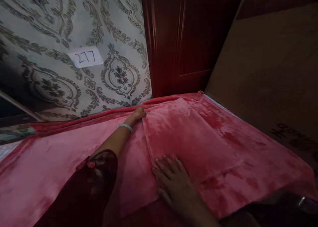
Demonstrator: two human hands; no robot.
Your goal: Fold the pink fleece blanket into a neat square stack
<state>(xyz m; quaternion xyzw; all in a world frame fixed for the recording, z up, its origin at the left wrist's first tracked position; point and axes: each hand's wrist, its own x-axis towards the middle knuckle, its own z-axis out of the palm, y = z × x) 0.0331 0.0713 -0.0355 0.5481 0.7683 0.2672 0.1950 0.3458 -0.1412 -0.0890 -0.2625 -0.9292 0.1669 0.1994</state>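
A pink plush cloth (pixel 184 134), folded into a rough rectangle, lies flat on a wider pink plush blanket (pixel 81 147). My left hand (pixel 139 113), with a pale bracelet at the wrist, reaches to the far left corner of the folded cloth. Its fingers are closed there on the fabric. Nearer to me, my right hand (pixel 174 182) rests palm down along the cloth's near left edge, fingers stretched out and slightly spread. Paler and darker patches show across the plush.
Patterned wallpaper (pixel 121 71) with a paper label (pixel 87 57) reading 277 rises behind the blanket. Beside it stands a dark red wooden panel (pixel 174 38). A large cardboard box (pixel 268 64) borders the right side.
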